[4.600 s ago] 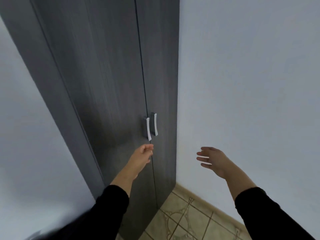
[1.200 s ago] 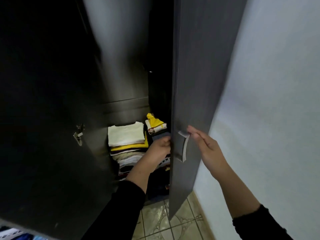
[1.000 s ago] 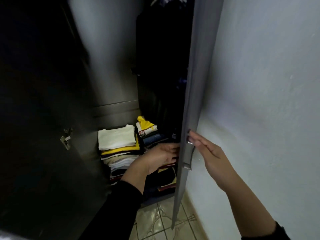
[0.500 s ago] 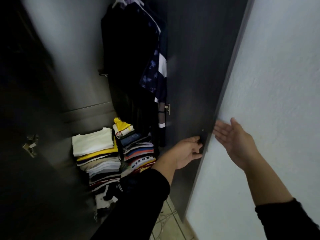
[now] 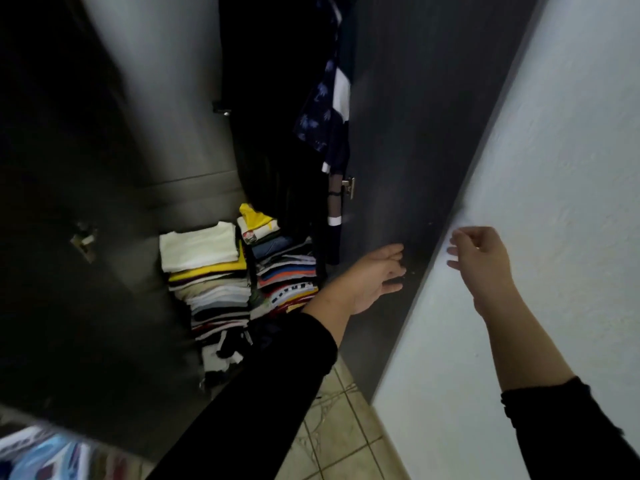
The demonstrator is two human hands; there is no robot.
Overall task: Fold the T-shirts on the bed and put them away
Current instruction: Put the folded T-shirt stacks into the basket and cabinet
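Wardrobe open, right door (image 5: pixel 415 133) flat against wall (image 5: pixel 554 168), left hand (image 5: pixel 372 280) spread at its edge, right hand (image 5: pixel 479 256) loosely curled, empty, folded stacks (image 5: pixel 207 268) inside.

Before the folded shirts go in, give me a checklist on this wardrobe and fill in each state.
1. Right door swung fully open against the wall: ok.
2. Left door open: ok.
3. Left hand empty, fingers straight by the right door: ok.
4. Right hand empty, fingers loosely curled: ok.
5. Room on top of the left stack and right stack: cannot tell, dark above.
6. Hanging clothes clear of the stacks: cannot tell.
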